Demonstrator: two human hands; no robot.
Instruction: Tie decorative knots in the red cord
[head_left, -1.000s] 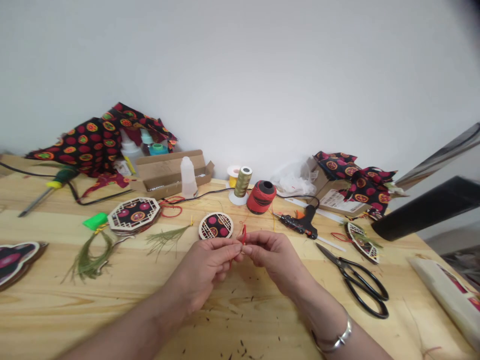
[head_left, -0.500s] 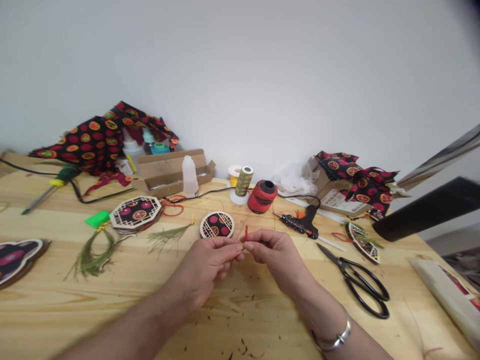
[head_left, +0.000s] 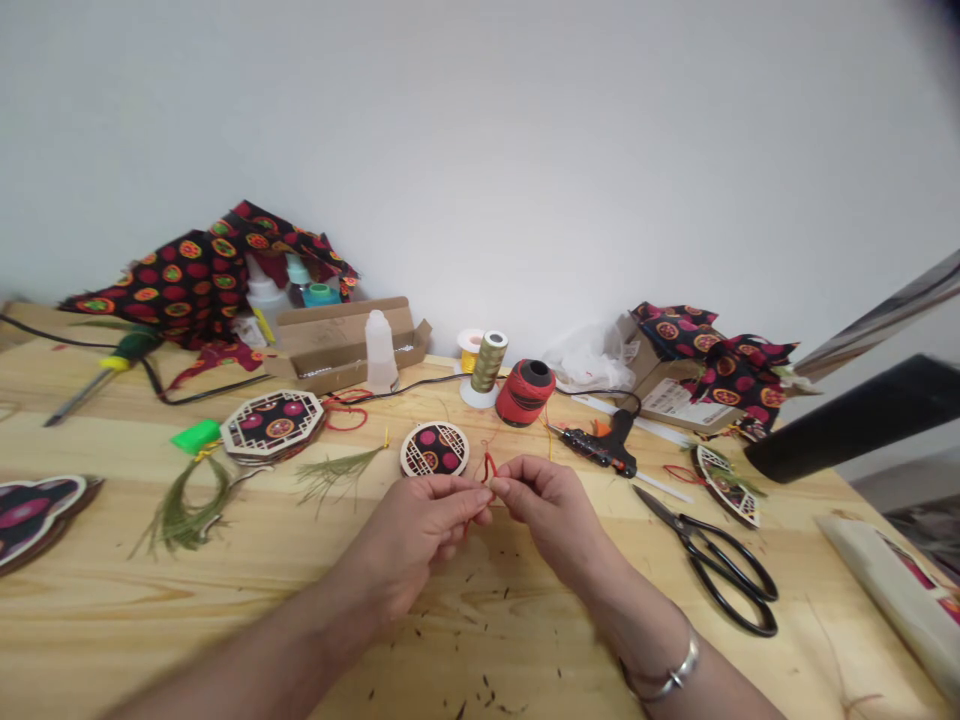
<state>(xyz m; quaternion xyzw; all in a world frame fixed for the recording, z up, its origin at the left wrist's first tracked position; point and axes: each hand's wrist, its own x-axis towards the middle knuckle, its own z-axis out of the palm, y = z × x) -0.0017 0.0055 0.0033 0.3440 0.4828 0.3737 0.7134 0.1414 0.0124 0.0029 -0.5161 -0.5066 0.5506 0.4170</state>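
A thin red cord (head_left: 488, 464) is pinched between my two hands, which meet above the table. My left hand (head_left: 431, 525) closes its thumb and fingertips on the cord. My right hand (head_left: 541, 503), with a silver bracelet on the wrist, grips it from the other side. A small bend of cord stands up above the fingertips; the rest is mostly hidden by the fingers. Just behind my left hand lies a round wooden-framed ornament (head_left: 434, 449) with patterned fabric. A red thread spool (head_left: 526, 393) stands farther back.
Black scissors (head_left: 709, 560) and a glue gun (head_left: 604, 446) lie to the right. Left are a green tassel (head_left: 345, 472), an octagonal ornament (head_left: 274, 425) and a screwdriver (head_left: 101, 375). A white bottle (head_left: 380, 352) and a cardboard box (head_left: 330, 350) stand at the back. Dark scraps dot the front.
The cord between my fingertips has gone from a single upright piece to a small bent loop. My hands have barely shifted.
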